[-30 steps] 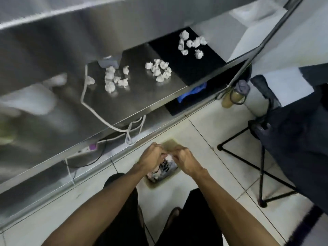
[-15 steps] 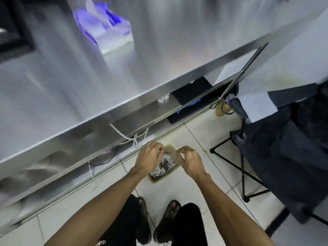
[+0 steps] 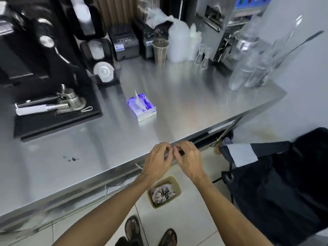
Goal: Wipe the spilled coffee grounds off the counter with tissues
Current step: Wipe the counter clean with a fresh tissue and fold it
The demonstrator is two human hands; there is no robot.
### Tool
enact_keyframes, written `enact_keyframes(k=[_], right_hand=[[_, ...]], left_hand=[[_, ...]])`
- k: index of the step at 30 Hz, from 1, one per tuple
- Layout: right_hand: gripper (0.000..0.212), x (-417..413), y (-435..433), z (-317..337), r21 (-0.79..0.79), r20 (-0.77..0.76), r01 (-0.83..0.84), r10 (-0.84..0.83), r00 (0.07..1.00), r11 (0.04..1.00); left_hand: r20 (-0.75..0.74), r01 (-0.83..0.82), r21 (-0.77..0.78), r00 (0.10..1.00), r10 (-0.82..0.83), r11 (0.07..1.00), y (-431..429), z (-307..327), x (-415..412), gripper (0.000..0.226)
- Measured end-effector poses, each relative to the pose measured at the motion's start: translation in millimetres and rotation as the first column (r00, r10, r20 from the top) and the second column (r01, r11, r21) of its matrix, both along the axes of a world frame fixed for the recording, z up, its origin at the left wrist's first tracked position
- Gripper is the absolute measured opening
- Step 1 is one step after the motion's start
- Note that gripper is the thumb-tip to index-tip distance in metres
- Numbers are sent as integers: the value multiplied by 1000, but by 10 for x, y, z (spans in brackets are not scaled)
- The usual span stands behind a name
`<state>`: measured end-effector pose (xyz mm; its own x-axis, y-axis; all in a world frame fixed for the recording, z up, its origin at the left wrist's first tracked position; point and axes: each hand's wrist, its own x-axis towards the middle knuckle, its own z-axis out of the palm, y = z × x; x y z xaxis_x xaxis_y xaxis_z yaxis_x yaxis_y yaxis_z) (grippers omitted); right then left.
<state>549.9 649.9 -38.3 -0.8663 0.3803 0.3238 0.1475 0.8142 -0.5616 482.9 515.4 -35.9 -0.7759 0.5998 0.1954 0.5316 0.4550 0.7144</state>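
The fingers of the left hand are loosely bent and hold nothing that shows. The fingers of the right hand curl toward them, tips almost meeting. A small dark patch sits by the right fingers; I cannot tell whether it is something pinched or only shadow under the edge. Neither hand carries a tissue.

Both hands hover over the near edge of the brushed steel table. On the floor below them stands a small beige bin with crumpled, dark-stained tissues inside, so some wiping looks done and thrown away. It is not finished: a small scatter of dark coffee grounds lies on the table to the near left, well apart from the hands. The blue and white tissue pack stands further back, mid-table, one sheet poking up ready to pull.

The table is bare steel between hands, pack and grounds, so there is room to reach and sweep. The black rubber mat with metal tools lies beyond the grounds. A dark folding chair crowds the right side.
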Motion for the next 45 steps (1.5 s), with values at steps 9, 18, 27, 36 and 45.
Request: enact_keyframes(k=[9,18,27,36,45], right_hand=[[26,-1231,-251,554,55,-17,47,-46,999,997],[47,-2331,-550,705,189,216,171,-211,953,967],[25,-2552,-539,683,55,139,252,-257,956,966],[15,-2523,-535,1319,-280,-43,226,-248,968,933],[14,-2363,-559,1709,-649,-95,121,-238,967,751]], left_hand=[[48,-216,52,976,213,975,-326,366,-1044,24],[114,-182,-151,973,200,972,-387,651,-2011,81],[38,-37,-76,998,40,996,-402,335,-2307,52],[118,-11,-171,993,32,985,-466,81,-2396,108],[233,-6,-142,972,39,990,-524,268,-2322,136]])
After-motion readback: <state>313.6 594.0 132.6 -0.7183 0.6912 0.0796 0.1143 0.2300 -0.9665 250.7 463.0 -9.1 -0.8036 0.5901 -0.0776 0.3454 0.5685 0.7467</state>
